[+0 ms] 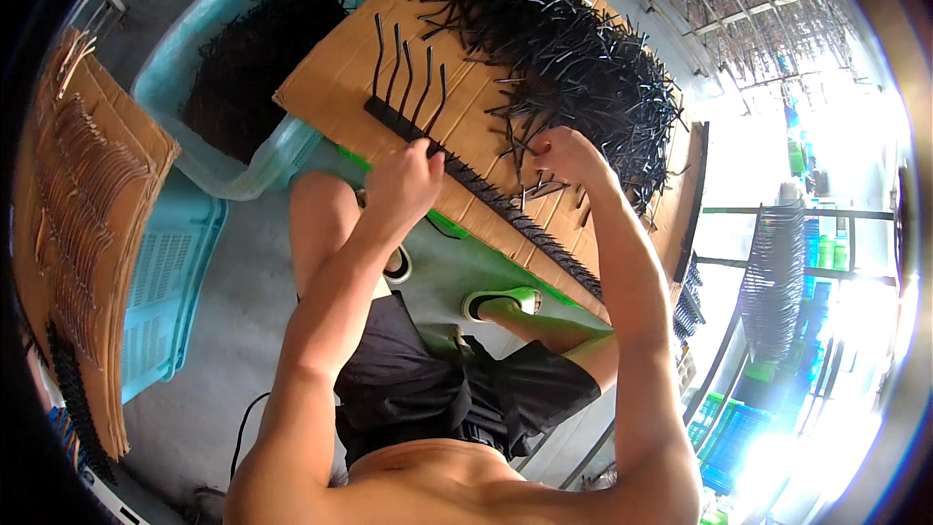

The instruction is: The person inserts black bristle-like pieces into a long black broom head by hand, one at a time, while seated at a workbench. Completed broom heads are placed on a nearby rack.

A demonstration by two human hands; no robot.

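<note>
A long black strip with a toothed edge (520, 221) lies slantwise along the near edge of a cardboard-topped table (340, 73). Several thin, bent black sticks (425, 87) stand up from its far left end. My left hand (406, 180) is closed in a pinch at the strip, just right of those sticks; what its fingertips hold is hidden. My right hand (571, 157) is at the near edge of a big heap of loose black sticks (583, 58), fingers curled and pinched on a black stick among the scattered ones.
A light blue basket (160, 87) at the far left holds a dark heap. Left of my legs, cardboard with rows of thin rods (92, 204) rests on a blue crate (175, 277). Racks with hanging rods (775, 282) stand at right, beside bright light.
</note>
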